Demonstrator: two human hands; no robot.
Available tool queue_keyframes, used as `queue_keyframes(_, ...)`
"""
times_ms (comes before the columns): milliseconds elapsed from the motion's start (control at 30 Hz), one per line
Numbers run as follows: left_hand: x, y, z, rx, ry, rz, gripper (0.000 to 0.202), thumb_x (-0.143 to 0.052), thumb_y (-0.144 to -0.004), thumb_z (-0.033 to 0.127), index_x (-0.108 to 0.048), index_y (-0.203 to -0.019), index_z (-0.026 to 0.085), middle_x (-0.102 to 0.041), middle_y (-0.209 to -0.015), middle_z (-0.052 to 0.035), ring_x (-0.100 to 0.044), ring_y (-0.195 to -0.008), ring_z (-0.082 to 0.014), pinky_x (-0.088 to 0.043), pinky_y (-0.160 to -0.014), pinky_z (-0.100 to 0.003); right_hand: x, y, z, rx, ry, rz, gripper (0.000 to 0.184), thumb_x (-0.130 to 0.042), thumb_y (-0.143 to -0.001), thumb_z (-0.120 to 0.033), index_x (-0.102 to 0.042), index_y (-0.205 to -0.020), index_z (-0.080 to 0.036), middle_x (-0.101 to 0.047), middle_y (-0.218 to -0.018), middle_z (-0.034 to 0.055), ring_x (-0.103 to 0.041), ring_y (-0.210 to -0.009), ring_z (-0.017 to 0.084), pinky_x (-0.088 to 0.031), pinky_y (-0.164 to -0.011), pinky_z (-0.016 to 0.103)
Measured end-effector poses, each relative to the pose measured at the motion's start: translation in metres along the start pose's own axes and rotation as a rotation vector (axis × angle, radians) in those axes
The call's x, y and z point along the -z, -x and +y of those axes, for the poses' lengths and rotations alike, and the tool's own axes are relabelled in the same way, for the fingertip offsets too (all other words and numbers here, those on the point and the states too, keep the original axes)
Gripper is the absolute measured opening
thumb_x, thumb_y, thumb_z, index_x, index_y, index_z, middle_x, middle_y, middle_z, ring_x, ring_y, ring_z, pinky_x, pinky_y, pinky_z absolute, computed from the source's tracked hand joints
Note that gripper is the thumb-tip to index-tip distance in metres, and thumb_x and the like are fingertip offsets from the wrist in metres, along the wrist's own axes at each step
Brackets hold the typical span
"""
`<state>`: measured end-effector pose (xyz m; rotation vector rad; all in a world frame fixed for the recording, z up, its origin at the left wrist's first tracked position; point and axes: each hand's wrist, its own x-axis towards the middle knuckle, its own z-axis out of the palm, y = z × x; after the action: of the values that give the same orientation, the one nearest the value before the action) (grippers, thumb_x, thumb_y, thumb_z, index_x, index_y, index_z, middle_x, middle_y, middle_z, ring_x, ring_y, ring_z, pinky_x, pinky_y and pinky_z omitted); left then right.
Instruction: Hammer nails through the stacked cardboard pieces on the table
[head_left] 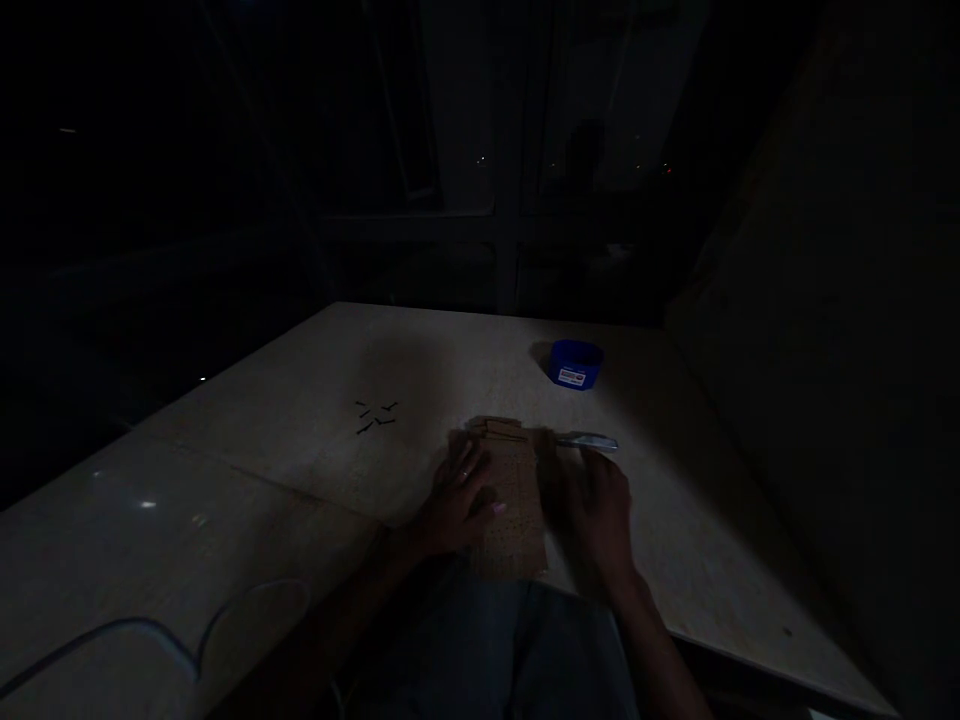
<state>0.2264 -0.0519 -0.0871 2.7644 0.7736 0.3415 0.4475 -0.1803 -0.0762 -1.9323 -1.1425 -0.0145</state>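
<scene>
A piece of brown cardboard [514, 510] lies near the front edge of the table, with smaller cardboard strips [499, 428] at its far end. My left hand [457, 500] rests on the cardboard's left side, fingers spread, holding nothing that I can see. To the right of the cardboard, my right hand [604, 515] is low over the table with bent fingers. Darkness hides its fingertips, so I cannot tell whether they hold anything. Just beyond that hand lies a slim, shiny metal tool [592, 441], possibly a knife; its left end fades into shadow.
A blue container [576, 365] with a white label stands at the back right. Several small dark slivers [375, 415] are scattered left of the cardboard. A cable [142, 625] curves across the front left of the pale table [465, 350]. A wall [810, 400] rises on the right.
</scene>
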Motion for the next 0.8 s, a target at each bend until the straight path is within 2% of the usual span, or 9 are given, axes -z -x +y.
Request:
queue_keyframes(67, 0.003, 0.000, -0.007, 0.043, 0.011, 0.050, 0.068, -0.039, -0.100, 0.055, -0.028, -0.158, 0.019, -0.020, -0.166, -0.0156, -0.012, -0.155, -0.0295, -0.023, -0.122, -0.054, 0.014, 0.000, 0.009, -0.023, 0.188, -0.082, 0.053, -0.046, -0.092, -0.037, -0.058, -0.136, -0.010, -0.064, -0.123, 0.0239, -0.057, -0.113, 0.039, -0.046, -0.093, 0.053)
queue_keyframes(167, 0.007, 0.004, -0.025, 0.145, 0.017, 0.134, 0.060, -0.040, -0.101, 0.051, -0.037, -0.153, 0.020, -0.028, -0.164, -0.0152, -0.018, -0.154, -0.0275, -0.024, -0.122, -0.051, 0.032, 0.001, 0.024, -0.013, 0.364, -0.296, 0.050, -0.046, -0.092, -0.035, -0.057, -0.138, -0.017, -0.069, -0.113, 0.0202, -0.064, -0.097, 0.036, -0.049, -0.078, 0.046)
queue_keyframes(267, 0.008, 0.015, -0.048, 0.261, 0.003, 0.189, 0.054, -0.045, -0.100, 0.048, -0.046, -0.146, 0.020, -0.032, -0.162, -0.0148, -0.024, -0.153, -0.0284, -0.029, -0.120, -0.051, 0.039, 0.000, 0.034, -0.155, 0.401, -0.450, 0.041, -0.046, -0.092, -0.036, -0.065, -0.122, -0.015, -0.072, -0.098, 0.0198, -0.070, -0.085, 0.033, -0.048, -0.067, 0.039)
queue_keyframes(367, 0.007, 0.034, -0.070, 0.369, -0.036, 0.221, 0.052, -0.050, -0.097, 0.045, -0.052, -0.141, 0.017, -0.039, -0.158, -0.0168, -0.031, -0.150, -0.0299, -0.033, -0.119, -0.050, 0.039, -0.007, 0.033, -0.251, 0.392, -0.541, 0.033, -0.047, -0.089, -0.038, -0.068, -0.099, -0.015, -0.074, -0.091, 0.0208, -0.073, -0.079, 0.032, -0.047, -0.061, 0.036)
queue_keyframes(467, 0.008, 0.058, -0.089, 0.450, -0.074, 0.239, 0.048, -0.055, -0.094, 0.040, -0.057, -0.135, 0.016, -0.046, -0.154, -0.0174, -0.040, -0.145, -0.0309, -0.038, -0.117, -0.049, 0.039, -0.015, 0.029, -0.304, 0.330, -0.545, 0.026, -0.049, -0.084, -0.041, -0.065, -0.083, -0.021, -0.076, -0.088, 0.0213, -0.074, -0.076, 0.033, -0.048, -0.060, 0.037)
queue_keyframes(533, 0.009, 0.074, -0.101, 0.482, -0.077, 0.252, 0.044, -0.056, -0.092, 0.036, -0.060, -0.131, 0.016, -0.049, -0.151, -0.0168, -0.044, -0.142, -0.0307, -0.040, -0.116, -0.048, 0.040, -0.019, 0.027, -0.325, 0.269, -0.513, 0.025, -0.049, -0.081, -0.044, -0.065, -0.079, -0.023, -0.077, -0.088, 0.0207, -0.074, -0.077, 0.034, -0.050, -0.061, 0.038)
queue_keyframes(633, 0.012, 0.094, -0.117, 0.571, -0.058, 0.306, 0.038, -0.058, -0.089, 0.030, -0.064, -0.124, 0.018, -0.057, -0.144, -0.0144, -0.051, -0.137, -0.0301, -0.043, -0.114, -0.048, 0.041, -0.018, 0.014, -0.271, 0.158, -0.400, 0.036, -0.049, -0.078, -0.049, -0.068, -0.091, -0.022, -0.078, -0.096, 0.0194, -0.073, -0.088, 0.036, -0.053, -0.069, 0.041)
queue_keyframes(700, 0.014, 0.102, -0.126, 0.644, -0.043, 0.344, 0.035, -0.059, -0.086, 0.026, -0.066, -0.120, 0.018, -0.060, -0.140, -0.0137, -0.054, -0.133, -0.0291, -0.045, -0.113, -0.047, 0.039, -0.015, -0.010, -0.230, 0.040, -0.324, 0.047, -0.051, -0.075, -0.050, -0.068, -0.106, -0.019, -0.077, -0.106, 0.0176, -0.072, -0.095, 0.035, -0.054, -0.076, 0.041)
queue_keyframes(800, 0.018, 0.104, -0.137, 0.704, -0.030, 0.373, 0.032, -0.059, -0.085, 0.021, -0.067, -0.116, 0.017, -0.063, -0.136, -0.0134, -0.057, -0.128, -0.0270, -0.045, -0.112, -0.044, 0.027, -0.008, -0.069, -0.108, -0.221, -0.271, 0.051, -0.055, -0.077, -0.047, -0.064, -0.118, -0.020, -0.074, -0.114, 0.0145, -0.070, -0.100, 0.032, -0.056, -0.078, 0.039)
